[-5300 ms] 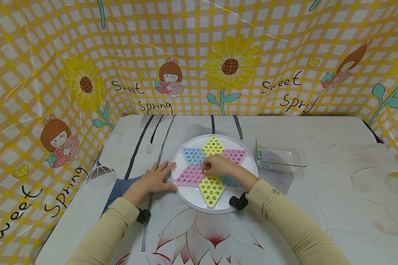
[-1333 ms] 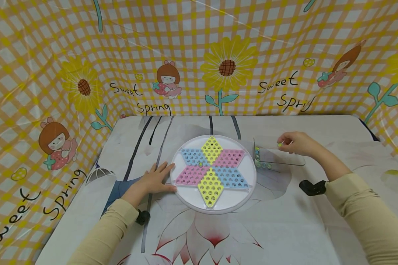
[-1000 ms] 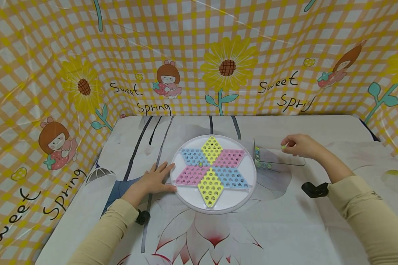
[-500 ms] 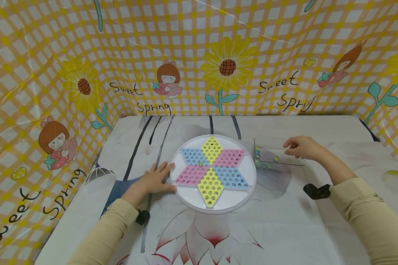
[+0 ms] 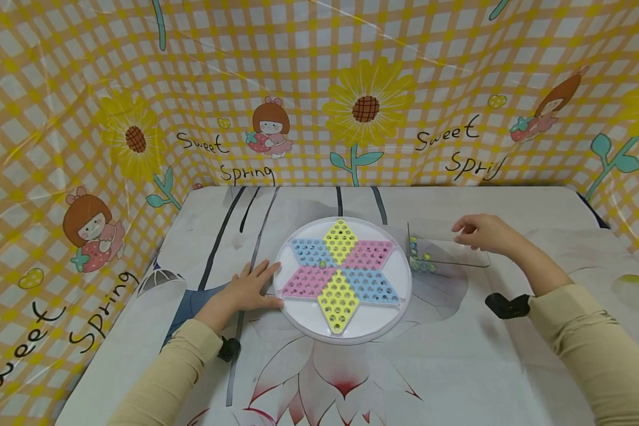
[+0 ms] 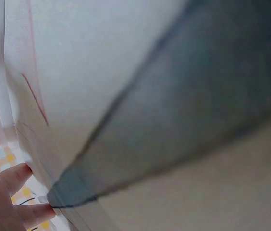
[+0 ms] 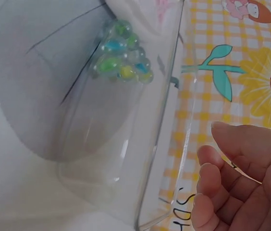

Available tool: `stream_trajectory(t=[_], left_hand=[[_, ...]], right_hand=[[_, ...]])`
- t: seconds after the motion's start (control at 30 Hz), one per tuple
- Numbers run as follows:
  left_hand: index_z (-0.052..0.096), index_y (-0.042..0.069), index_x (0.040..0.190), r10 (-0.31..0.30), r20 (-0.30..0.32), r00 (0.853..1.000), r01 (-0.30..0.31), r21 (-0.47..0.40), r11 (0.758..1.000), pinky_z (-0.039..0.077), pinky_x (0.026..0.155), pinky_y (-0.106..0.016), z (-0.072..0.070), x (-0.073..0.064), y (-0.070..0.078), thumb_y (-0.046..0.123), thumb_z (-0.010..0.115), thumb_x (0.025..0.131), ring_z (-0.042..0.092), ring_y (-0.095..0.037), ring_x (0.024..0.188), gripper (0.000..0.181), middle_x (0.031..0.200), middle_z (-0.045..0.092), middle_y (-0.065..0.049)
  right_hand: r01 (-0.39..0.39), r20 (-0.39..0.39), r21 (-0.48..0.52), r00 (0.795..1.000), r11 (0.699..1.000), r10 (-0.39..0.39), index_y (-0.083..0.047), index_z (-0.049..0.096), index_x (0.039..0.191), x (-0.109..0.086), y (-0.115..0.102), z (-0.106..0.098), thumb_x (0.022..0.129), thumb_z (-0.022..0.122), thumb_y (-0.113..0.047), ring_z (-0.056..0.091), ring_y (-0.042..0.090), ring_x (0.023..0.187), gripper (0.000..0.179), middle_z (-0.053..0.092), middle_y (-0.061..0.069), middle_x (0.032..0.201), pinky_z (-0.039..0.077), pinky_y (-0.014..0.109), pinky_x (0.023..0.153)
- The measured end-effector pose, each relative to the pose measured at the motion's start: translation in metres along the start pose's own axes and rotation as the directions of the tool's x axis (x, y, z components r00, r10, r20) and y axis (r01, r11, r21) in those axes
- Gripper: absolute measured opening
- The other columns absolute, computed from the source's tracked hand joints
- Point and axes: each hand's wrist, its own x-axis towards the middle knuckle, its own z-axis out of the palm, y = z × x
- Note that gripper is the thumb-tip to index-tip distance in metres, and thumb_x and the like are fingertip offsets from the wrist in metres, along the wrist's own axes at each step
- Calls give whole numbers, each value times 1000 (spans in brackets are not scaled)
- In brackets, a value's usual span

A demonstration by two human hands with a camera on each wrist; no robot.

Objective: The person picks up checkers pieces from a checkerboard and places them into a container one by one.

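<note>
A round white Chinese checkers board (image 5: 298, 316) with a yellow, pink and blue star of holes lies mid-table. One green marble (image 5: 322, 264) sits in it, left of the star's centre. My left hand (image 5: 245, 289) rests flat at the board's left edge, fingers spread and thumb touching or almost touching the rim. To the right is a clear plastic box (image 5: 452, 262), with several glass marbles (image 7: 123, 57) gathered at its left end. Among them is a yellow-green marble (image 5: 426, 257). Over the box's right half hovers my right hand (image 5: 483, 234), fingers loosely bent around nothing.
A checked yellow cloth (image 5: 309, 71) with sunflowers walls the table's back and left side. The white table cover (image 5: 362, 378) is printed with a lotus. A black camera mount (image 5: 507, 306) hangs below my right wrist.
My right hand has left the board, where a green marble now shows, and gone to the box. There it released a yellow-green marble, which rolled left to the others. The left hand stayed.
</note>
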Motion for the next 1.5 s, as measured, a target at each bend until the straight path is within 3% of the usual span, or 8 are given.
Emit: stream_trajectory(t=[0.4, 0.9, 1.5], left_hand=[[16, 22, 148, -5, 6, 1000, 5, 12, 1000, 14, 100, -69, 1, 3, -2, 59, 61, 77, 3, -49, 135, 91, 153, 12, -13], [16, 22, 148, 4, 4, 1000, -4, 9, 1000, 14, 100, -69, 0, 3, -3, 59, 61, 77, 3, -49, 135, 92, 153, 12, -13], [17, 21, 148, 3, 8, 1000, -3, -3, 1000, 14, 100, -69, 0, 1, -3, 58, 61, 77, 3, -49, 135, 91, 153, 12, -13]], right_hand=[[16, -54, 4, 998, 1000, -16, 6, 55, 108, 4, -26, -2, 89, 58, -14, 54, 19, 67, 29, 58, 13, 84, 42, 30, 56], [1, -82, 56, 997, 998, 4, 1, 55, 112, 19, -54, 11, 90, 57, -16, 52, 22, 73, 28, 55, 14, 90, 42, 29, 56], [95, -75, 107, 993, 990, -87, 1, 58, 110, 51, -91, 39, 87, 59, -14, 53, 21, 74, 27, 56, 13, 89, 44, 27, 60]])
